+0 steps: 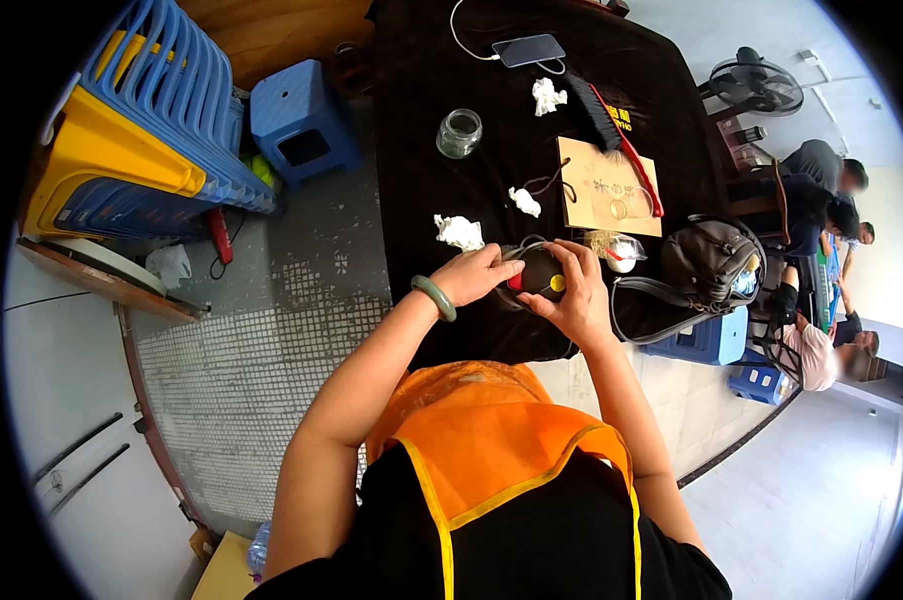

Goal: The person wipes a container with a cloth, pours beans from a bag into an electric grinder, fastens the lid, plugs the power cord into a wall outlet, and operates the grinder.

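Note:
A dark, round object (538,266) with a yellow spot and a red patch is between my hands at the table's near edge; its exact kind is unclear. My left hand (471,277), below a green bangle (434,299), grips its left side with thumb and fingers. Around the right side curl the fingers and thumb of my right hand (581,298). Beside the left hand lies a crumpled white tissue (458,232). Just right of the right hand sits a small white item in clear wrap (623,253). The underside of the round object is hidden.
On the dark-covered table (421,80) are a glass jar (459,134), a phone with a cable (528,50), a brush with a red handle (639,172), a brown paper bag (591,190) and a dark handbag (706,262). Stacked chairs (171,110) stand left; people sit far right.

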Available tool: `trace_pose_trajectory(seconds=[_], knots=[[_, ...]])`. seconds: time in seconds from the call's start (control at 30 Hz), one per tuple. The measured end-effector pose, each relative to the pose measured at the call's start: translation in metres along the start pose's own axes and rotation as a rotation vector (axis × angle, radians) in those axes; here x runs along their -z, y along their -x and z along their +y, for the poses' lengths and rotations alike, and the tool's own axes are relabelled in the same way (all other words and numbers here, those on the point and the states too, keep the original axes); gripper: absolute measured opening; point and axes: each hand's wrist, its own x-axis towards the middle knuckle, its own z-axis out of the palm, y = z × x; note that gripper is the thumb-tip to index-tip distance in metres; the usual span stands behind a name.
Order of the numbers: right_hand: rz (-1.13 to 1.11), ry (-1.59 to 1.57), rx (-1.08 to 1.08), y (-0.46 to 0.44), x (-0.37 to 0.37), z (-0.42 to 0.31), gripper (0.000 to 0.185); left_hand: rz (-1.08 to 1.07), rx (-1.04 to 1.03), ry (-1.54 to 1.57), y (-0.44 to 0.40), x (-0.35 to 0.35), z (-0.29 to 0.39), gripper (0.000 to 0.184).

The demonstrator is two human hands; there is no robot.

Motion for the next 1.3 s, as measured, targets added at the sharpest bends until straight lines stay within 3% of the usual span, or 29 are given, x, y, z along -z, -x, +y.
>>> trace_pose_trajectory(seconds=[0.13,0.17,0.4,0.43,0.53,0.67,0.8,1.1,1.3], knots=[[0.031,-0.007,0.018,0.000,-0.004,0.004,0.071,0.170,-0.060,0.025,0.007,-0.016,0.000,0.049],[0.029,-0.006,0.015,0.000,-0.004,0.004,0.071,0.119,-0.023,-0.013,0.005,-0.012,-0.002,0.059],[0.007,-0.020,0.004,0.000,0.004,0.003,0.071,0.007,-0.203,0.260,0.001,-0.013,-0.036,0.047],[0.000,-0.025,0.001,0.000,0.005,0.003,0.070,0.095,-0.304,0.118,0.010,-0.014,-0.031,0.039],[-0.018,-0.037,0.014,-0.001,0.007,0.004,0.068,0.161,-0.343,0.031,0.012,-0.020,-0.041,0.042],[-0.011,-0.044,0.045,-0.002,0.010,0.011,0.067,0.301,-0.367,-0.159,0.015,-0.033,-0.037,0.032],[0.016,-0.019,0.040,-0.002,0.012,0.014,0.067,0.398,-0.469,-0.169,0.010,-0.040,-0.041,0.031],[-0.121,0.026,0.098,-0.009,0.016,0.003,0.070,0.285,-0.452,-0.164,0.012,-0.031,-0.044,0.036],[-0.158,0.063,0.123,-0.010,0.011,0.004,0.075,0.388,-0.437,0.034,0.021,-0.037,-0.031,0.057]])
